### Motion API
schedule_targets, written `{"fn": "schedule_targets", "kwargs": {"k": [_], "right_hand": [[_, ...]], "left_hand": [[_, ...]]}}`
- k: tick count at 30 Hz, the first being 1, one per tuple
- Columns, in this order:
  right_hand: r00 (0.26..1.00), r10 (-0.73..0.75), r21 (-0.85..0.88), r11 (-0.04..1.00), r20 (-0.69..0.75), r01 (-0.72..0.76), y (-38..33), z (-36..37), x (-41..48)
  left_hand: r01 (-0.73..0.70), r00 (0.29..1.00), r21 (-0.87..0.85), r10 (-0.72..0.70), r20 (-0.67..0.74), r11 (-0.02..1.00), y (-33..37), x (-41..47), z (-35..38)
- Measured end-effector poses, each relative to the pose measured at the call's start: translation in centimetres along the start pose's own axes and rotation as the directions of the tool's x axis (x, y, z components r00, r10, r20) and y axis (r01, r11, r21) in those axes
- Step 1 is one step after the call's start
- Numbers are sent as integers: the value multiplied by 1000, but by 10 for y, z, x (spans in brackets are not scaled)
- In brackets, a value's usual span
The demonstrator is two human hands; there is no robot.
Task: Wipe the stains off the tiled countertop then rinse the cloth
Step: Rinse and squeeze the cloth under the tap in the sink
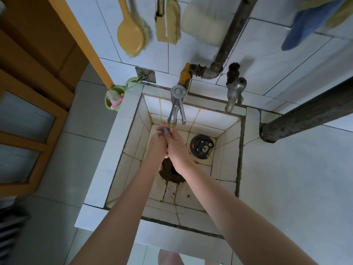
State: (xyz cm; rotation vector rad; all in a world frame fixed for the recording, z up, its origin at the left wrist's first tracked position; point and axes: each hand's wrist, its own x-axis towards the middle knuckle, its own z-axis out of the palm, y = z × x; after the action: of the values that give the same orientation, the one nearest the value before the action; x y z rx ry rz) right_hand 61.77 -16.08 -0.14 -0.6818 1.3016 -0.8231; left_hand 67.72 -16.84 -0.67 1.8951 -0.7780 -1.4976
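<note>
Cloth (163, 131) bunched between left hand (157, 143), right hand (176, 148) — under tap (174, 111)

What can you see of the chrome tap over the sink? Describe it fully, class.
The chrome tap looks like shiny metal, with a round cap on top, a spout slanting down into the tiled sink and a thin lever beside the spout. It stands at the sink's back rim, just below a yellow-handled valve. The left hand and right hand hold a dark cloth right under its outlet. Whether water runs is unclear.
</note>
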Motion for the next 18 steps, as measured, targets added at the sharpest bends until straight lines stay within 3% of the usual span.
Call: {"fn": "schedule_targets", "kwargs": {"k": [3,5,7,9,10,12,14,18], "right_hand": [[991,22,-26,999,-134,-25,0,-4,12],[974,55,47,998,-220,-46,1,-8,21],[989,101,189,979,-107,-79,0,-14,23],[989,65,344,933,129,-106,-5,-21,18],[976,28,337,936,216,-102,-7,-24,14],[959,-22,84,996,283,-2,-6,-25,6],[969,-77,-146,983,235,113,0,-22,6],[989,-125,-194,971,85,139,-2,-19,9]], "left_hand": [[26,996,-9,-25,85,1000,-4,-2,0],[30,996,-66,-24,82,997,-7,-3,-1],[12,998,-142,-3,58,990,-7,-1,-5],[0,999,-240,8,36,971,-6,-2,-11],[6,1000,-287,2,26,958,-7,-1,-14],[38,999,-362,-31,26,932,-6,-3,-16],[66,998,-402,-53,43,913,-2,-6,-15],[107,994,-383,-96,48,917,-1,-8,-12]]}}
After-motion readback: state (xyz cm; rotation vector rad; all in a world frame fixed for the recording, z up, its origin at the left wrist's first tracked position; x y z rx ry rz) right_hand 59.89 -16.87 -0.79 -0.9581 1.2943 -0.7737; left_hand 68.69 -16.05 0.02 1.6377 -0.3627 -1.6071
